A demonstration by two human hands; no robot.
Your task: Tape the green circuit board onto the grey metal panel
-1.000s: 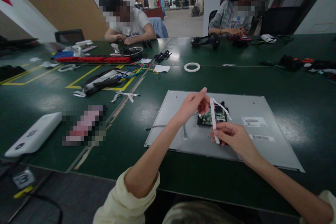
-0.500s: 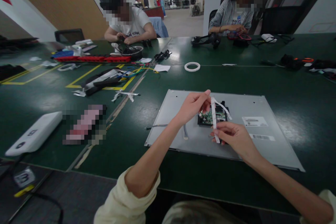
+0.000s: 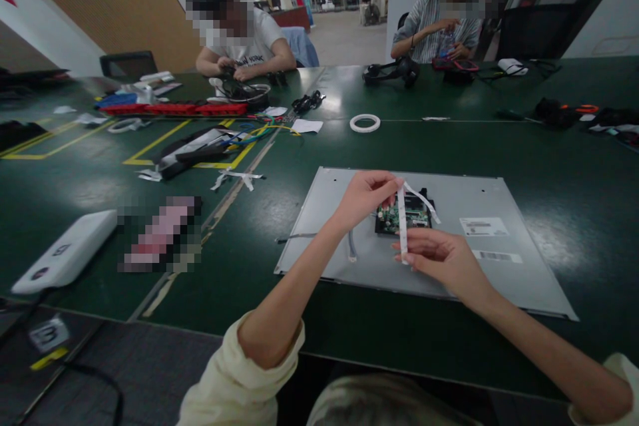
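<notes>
A strip of white tape (image 3: 403, 219) is stretched between my hands above a green circuit board (image 3: 418, 218). My left hand (image 3: 370, 194) pinches its upper end, where a second narrow strip (image 3: 425, 198) slants off to the right. Lower down, my right hand (image 3: 442, 259) grips the bottom end between thumb and fingers. Both hands are over a flat grey metal panel (image 3: 449, 203), on which the board sits in a black frame. Two white labels (image 3: 483, 227) are stuck on its right side, and a short grey cable (image 3: 352, 246) lies left of the board.
On the green table (image 3: 279, 319) lie a tape roll (image 3: 365, 123), tape scraps (image 3: 238, 177), a blurred pink phone-like object (image 3: 162, 233) and a white device (image 3: 64, 251). Wires and a black-and-white bundle (image 3: 200, 150) are farther left. Two people sit across, handling things.
My right hand and the tape's lower end have shifted slightly left and up. The person across on the right has raised a hand over a clear bottle.
</notes>
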